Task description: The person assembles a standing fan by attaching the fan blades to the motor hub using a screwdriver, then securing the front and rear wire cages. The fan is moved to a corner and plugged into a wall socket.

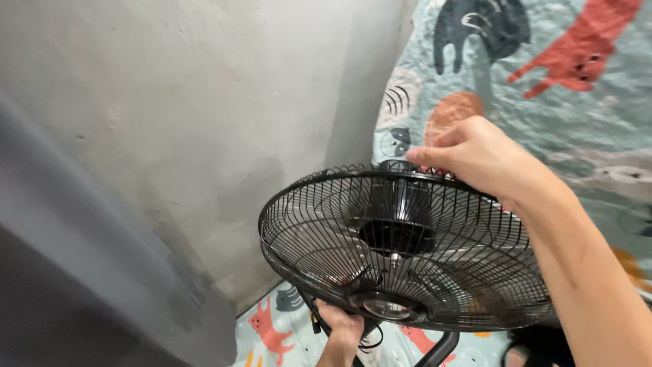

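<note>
Right hand (475,158): fingers curled over the far rim of a round black wire-cage fan head (404,245), closed on the thin bars. Left hand (341,327): gripping low beneath the cage near the black curved stand tube (440,348). Fan head held tilted before a grey concrete wall (170,136). Probably motor-heavy at centre; wires stiff yet bendable, so rim and neck suit holding. Cat-print teal fabric (564,102) behind.

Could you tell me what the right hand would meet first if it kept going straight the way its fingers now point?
The right hand already grips the top rim of the black fan cage, fingers pointing left. Going on, it would probably meet the grey concrete wall, though depth is unclear.
</note>
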